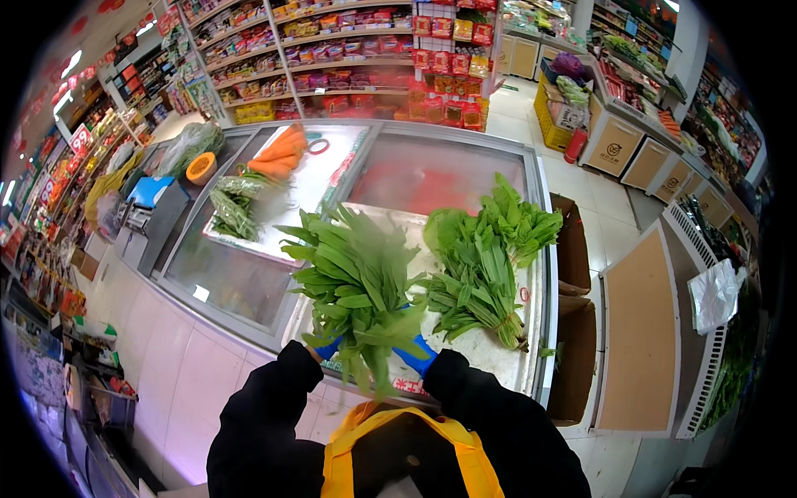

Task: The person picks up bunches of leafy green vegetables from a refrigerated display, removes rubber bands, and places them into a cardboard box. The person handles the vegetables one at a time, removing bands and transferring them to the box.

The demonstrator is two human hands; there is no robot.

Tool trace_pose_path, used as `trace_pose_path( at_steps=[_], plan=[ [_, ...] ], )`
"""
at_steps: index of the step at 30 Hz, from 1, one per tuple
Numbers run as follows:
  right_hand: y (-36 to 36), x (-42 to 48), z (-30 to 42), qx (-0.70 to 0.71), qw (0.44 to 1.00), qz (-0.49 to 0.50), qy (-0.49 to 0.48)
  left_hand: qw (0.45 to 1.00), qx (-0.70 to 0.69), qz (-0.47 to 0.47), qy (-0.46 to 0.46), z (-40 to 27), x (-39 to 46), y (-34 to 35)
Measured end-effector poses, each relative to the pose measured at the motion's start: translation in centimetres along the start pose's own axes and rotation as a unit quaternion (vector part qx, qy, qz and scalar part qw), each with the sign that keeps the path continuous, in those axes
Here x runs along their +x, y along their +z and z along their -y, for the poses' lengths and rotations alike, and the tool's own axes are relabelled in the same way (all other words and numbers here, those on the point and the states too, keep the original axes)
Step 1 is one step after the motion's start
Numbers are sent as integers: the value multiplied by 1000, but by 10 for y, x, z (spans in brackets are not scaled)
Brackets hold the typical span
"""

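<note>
A large bunch of long-leafed green vegetables [355, 274] is held up in front of me, its leaves fanning away from my body. My left hand [328, 348], in a blue glove, grips it from the left, with the fingers mostly behind leaves. On the other side my right hand [416, 356], also gloved in blue, holds its lower part; leaves cover those fingertips. Beneath lies a white foam tray [429, 367] on the glass-topped freezer. Right of my hands, a tied bunch of similar greens [473, 292] rests on this tray, with lettuce-like greens [520, 218] beyond it.
Another white foam tray [324, 171] carries carrots [280, 152] and bagged green vegetables [233, 208]. A scale [149, 205] and a cut pumpkin [201, 168] stand at left. Cardboard boxes [576, 355] line the freezer's right side. Packaged-goods shelves [348, 56] rise behind.
</note>
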State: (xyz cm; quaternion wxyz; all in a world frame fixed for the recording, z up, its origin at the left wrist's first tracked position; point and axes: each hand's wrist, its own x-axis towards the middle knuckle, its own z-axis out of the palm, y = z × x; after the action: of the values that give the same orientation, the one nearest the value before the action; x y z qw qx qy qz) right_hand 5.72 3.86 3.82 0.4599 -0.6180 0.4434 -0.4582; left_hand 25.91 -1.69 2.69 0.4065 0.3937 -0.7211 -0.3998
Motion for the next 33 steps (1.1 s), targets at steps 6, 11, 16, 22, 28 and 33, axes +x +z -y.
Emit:
trace_pose_path(
  at_steps=[6, 11, 16, 22, 28, 33],
  plan=[
    [-5, -12, 54, 58, 996, -35, -59, 990, 80, 85, -80, 5, -27, -8],
    [-21, -34, 17, -49, 997, -31, -45, 972, -107, 110, -176, -6, -58, 24],
    [-19, -44, 6, -24, 1000, 13, 7, 749, -607, -1, -265, -24, -74, 43],
    [-16, -37, 30, 23, 992, -77, 97, 717, -633, 110, -271, -22, -73, 28],
    [-1, 20, 39, 147, 962, -224, 51, 882, -427, 94, -178, 18, -85, -4],
    [42, 24, 70, 19, 996, -82, -33, 648, -678, 91, -334, 38, -86, -36]
  ],
)
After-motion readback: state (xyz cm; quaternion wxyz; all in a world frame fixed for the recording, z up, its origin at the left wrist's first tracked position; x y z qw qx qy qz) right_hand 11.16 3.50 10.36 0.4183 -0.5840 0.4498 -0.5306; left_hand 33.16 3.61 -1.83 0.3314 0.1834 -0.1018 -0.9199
